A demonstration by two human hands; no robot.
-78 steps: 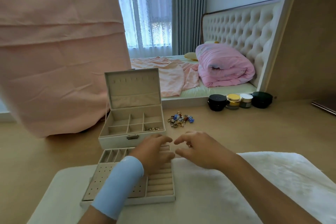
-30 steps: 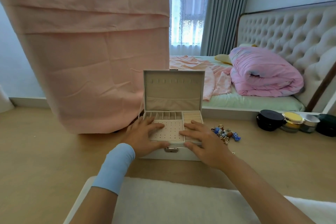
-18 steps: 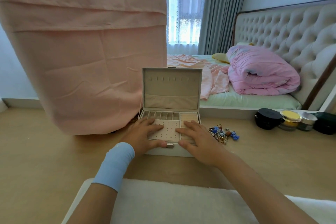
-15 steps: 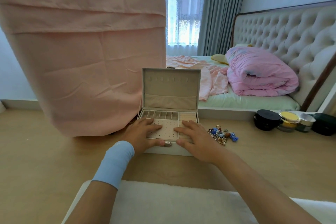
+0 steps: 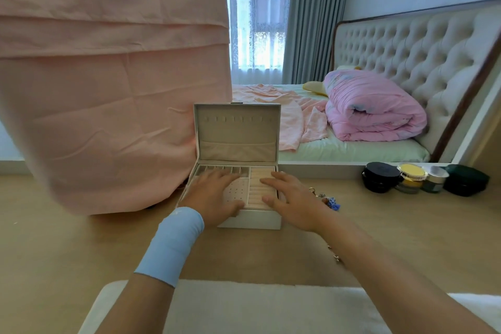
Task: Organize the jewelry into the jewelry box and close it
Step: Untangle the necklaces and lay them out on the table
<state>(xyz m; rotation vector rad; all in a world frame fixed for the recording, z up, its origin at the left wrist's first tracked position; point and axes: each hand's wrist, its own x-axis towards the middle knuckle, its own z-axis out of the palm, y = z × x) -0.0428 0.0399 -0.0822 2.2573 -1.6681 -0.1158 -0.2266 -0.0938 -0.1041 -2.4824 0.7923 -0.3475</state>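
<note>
On the bedroom floor (image 5: 406,225) the jewelry box (image 5: 235,133) stands open. The tray (image 5: 253,194) is back inside it now. The left hand (image 5: 214,198) and right hand (image 5: 294,205) lie flat on it, fingers (image 5: 226,177) straight, holding nothing. The jewelry (image 5: 329,200) waits beside the box, not packed yet.

Bright daylight from window (image 5: 257,22); edges warped

Two bare forearms in view, left hand (image 5: 214,203) with a wide light-blue fabric band (image 5: 173,244) snug round the wrist, plain and smooth, faint paler smudge near its hand-side edge, right hand (image 5: 295,203) and forearm uncovered right down to the frame edge.
</note>
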